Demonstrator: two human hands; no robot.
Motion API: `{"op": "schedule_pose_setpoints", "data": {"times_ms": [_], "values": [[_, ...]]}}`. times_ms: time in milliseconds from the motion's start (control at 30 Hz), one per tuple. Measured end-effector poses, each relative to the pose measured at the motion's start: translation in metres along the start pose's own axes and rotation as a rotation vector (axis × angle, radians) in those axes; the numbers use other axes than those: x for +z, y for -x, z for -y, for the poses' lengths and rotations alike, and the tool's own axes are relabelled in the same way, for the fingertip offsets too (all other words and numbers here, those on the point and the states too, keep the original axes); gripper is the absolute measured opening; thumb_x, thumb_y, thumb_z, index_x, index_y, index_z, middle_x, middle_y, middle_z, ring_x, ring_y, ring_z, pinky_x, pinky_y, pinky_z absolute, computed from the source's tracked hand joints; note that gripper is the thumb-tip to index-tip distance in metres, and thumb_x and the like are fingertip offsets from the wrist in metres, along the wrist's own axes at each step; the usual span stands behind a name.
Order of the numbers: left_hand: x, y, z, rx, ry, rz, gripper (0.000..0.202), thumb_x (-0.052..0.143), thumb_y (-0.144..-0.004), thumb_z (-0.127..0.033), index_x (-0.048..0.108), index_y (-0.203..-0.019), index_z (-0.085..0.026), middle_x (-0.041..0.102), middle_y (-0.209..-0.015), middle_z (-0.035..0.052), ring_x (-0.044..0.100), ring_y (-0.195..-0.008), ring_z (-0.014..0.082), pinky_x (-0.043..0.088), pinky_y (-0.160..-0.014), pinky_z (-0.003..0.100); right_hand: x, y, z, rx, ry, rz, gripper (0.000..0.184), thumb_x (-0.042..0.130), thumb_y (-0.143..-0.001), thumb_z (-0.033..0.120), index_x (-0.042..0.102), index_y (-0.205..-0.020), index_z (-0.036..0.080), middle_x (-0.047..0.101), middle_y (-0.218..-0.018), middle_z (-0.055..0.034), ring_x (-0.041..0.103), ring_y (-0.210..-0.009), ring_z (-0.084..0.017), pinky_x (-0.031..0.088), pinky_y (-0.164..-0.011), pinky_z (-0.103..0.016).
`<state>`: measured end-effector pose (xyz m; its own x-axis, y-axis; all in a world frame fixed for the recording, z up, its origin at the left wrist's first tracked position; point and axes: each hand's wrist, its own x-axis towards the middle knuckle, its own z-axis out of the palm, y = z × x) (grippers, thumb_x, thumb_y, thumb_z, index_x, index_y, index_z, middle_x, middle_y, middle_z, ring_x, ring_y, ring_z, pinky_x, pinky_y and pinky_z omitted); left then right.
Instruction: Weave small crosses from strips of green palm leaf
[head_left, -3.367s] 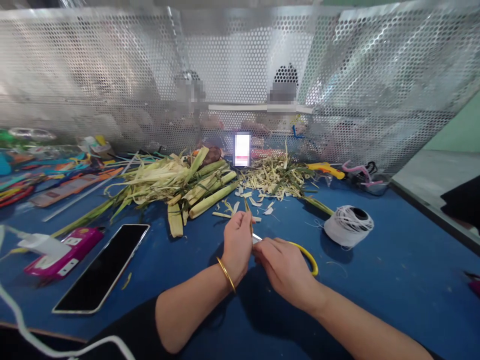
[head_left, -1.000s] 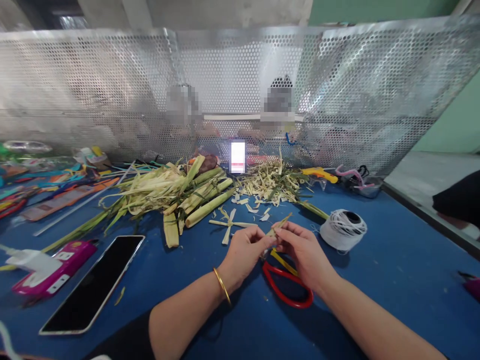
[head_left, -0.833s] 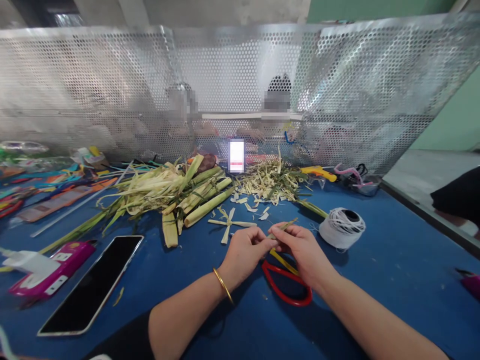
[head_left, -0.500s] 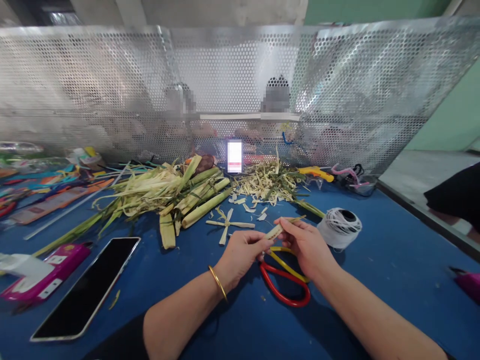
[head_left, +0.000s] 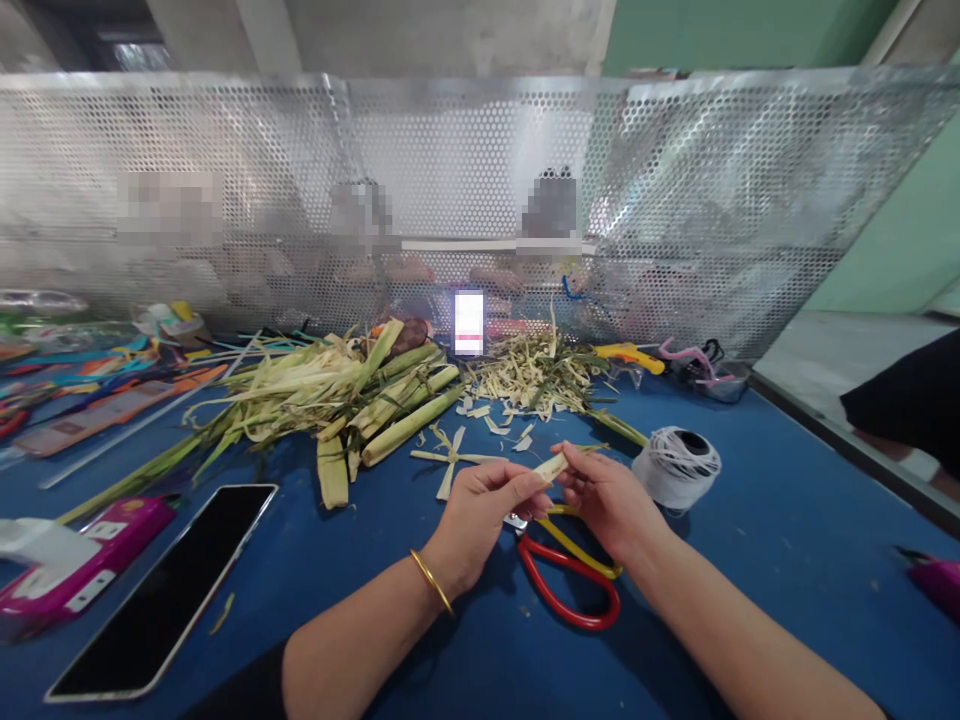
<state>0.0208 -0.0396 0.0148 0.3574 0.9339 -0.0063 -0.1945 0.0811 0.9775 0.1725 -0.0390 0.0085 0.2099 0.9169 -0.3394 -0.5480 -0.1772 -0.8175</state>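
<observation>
Left hand (head_left: 480, 515): seen from your head view, your thumb and fingers pinch the near end of a pale strip (head_left: 553, 467).
Right hand (head_left: 611, 500): you pinch the same pale strip farther along, and a thin brown tip pokes out past your fingers.
Pale strip: you hold it up a little over the bench (head_left: 757, 560), between your two hands. It looks like a bit of plant.
Step now: you seem to be feeling or flattening the pale strip with your fingertips, not cutting it.
Next move: it seems to call for small, soft pinches, so the pale strip does not split or slip.
Scissors (head_left: 564, 560): you have them just under your hands. Your left hand hides the blades, so you can't tell here if it touches them.
Leaf cross (head_left: 452, 456): it lies flat, just past your left hand.
White thread roll (head_left: 679, 468): it sits near your right hand.
Stalk pile (head_left: 322, 380): it is farther back, to your left.
</observation>
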Motion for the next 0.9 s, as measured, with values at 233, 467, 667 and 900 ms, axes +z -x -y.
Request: {"op": "schedule_pose_setpoints", "data": {"times_ms": [233,467,667,900], "values": [[-0.004,0.003,-0.008,0.222,-0.221,0.195,0.029,0.056,-0.081,-0.036,0.053,-0.059,-0.017,0.047,-0.058,-0.0022,0.040,-0.058,0.0096,0.033,-0.059,0.021,0.003,0.006,-0.009,0.093,-0.011,0.170,0.025,0.085,-0.053,0.027,0.072,-0.070,0.013,0.061,-0.053,0.0008,0.054,-0.047,-0.007,0.044,-0.041,-0.015],[-0.001,0.000,-0.003,0.011,-0.097,0.010,0.048,0.049,-0.080,-0.060,0.055,-0.061,-0.016,0.051,-0.054,-0.0005,0.046,-0.051,0.0101,0.037,-0.056,0.023,0.002,0.000,-0.004,-0.248,0.015,0.012,0.031,0.085,-0.050,0.034,0.072,-0.069,0.014,0.061,-0.057,0.0017,0.052,-0.050,-0.007,0.043,-0.044,-0.017],[-0.002,-0.001,0.001,-0.113,-0.070,0.055,0.051,0.059,-0.069,-0.064,0.060,-0.067,-0.013,0.060,-0.058,0.0018,0.051,-0.049,0.0103,0.038,-0.051,0.022,0.002,-0.001,-0.008,-0.441,0.232,-0.025,0.028,0.080,-0.056,0.039,0.071,-0.069,0.016,0.062,-0.058,0.0013,0.051,-0.052,-0.010,0.043,-0.049,-0.023],[-0.003,-0.003,0.001,-0.053,-0.136,0.144,0.026,0.071,-0.065,-0.037,0.060,-0.060,-0.014,0.061,-0.055,-0.0004,0.051,-0.052,0.0086,0.041,-0.056,0.021,0.002,0.004,-0.004,-0.276,0.168,0.036,0.033,0.082,-0.052,0.040,0.067,-0.067,0.015,0.058,-0.053,0.0029,0.047,-0.048,-0.008,0.038,-0.046,-0.021]]}}
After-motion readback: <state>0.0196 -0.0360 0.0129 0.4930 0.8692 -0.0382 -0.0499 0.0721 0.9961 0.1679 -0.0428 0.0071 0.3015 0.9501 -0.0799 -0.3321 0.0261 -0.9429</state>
